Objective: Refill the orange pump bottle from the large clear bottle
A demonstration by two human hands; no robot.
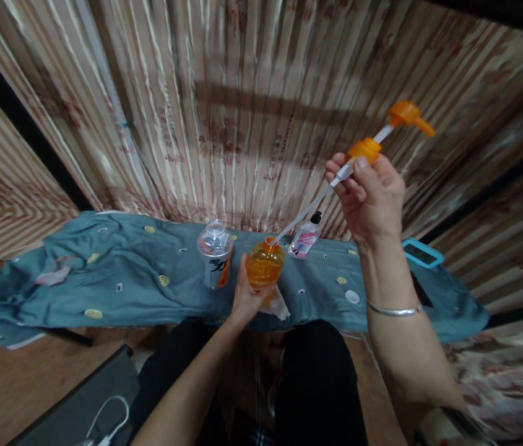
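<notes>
My left hand (pixel 245 300) is wrapped round an amber see-through bottle (pixel 265 267) with its neck uncapped and liquid inside. Up to the right, my right hand (pixel 369 192) pinches an orange pump head (pixel 366 150) by its collar. From the collar a long white tube slants down to the bottle's mouth; whether its tip is inside the neck I cannot tell. Left of the amber bottle stands a clear, capless bottle (pixel 216 257) with a dark and orange label. A small clear pump bottle (pixel 306 236) with a black top and pink label stands behind on the right.
A blue-green cloth (pixel 140 282) covers the narrow table. Crumpled white tissue (pixel 276 305) lies below the amber bottle. A blue-framed device (pixel 423 253) lies at the right, a white round cap (pixel 352 297) nearer. Patterned curtain (pixel 252 124) hangs behind; a white cable (pixel 119 406) lies lower left.
</notes>
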